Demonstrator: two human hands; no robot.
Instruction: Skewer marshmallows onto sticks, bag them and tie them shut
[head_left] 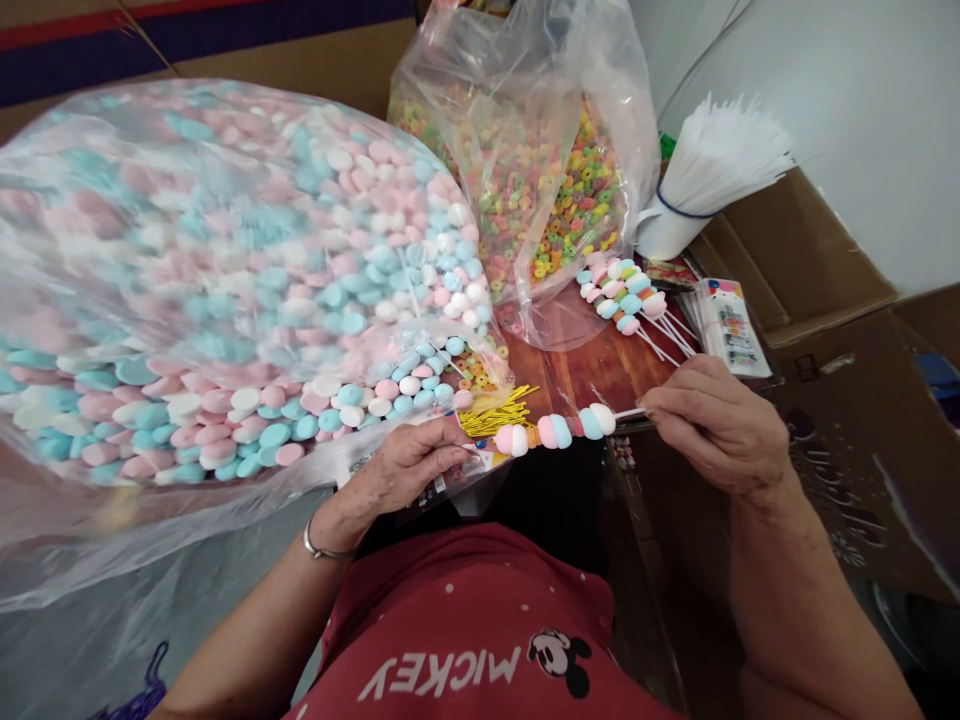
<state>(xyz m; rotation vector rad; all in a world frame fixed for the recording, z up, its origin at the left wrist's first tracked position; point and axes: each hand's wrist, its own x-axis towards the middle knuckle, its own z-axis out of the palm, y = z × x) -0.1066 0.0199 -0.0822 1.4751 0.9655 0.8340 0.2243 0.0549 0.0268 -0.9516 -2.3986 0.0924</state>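
My right hand pinches the white stick of a marshmallow skewer. Pink, white and blue marshmallows are threaded on it, with orange and red ring candies between them. The skewer lies level, pointing left. At its far end, the fingers of my left hand are pinched together; what they hold, if anything, I cannot make out. A printed, colourful piece of packaging shows beside those fingertips. Just beyond is a bundle of yellow twist ties. More marshmallow skewers lie piled on the reddish wooden table.
A big clear bag of marshmallows fills the left side. Behind stands a clear bag of ring candies. To the right are a white mug packed with white sticks, printed packets and cardboard boxes.
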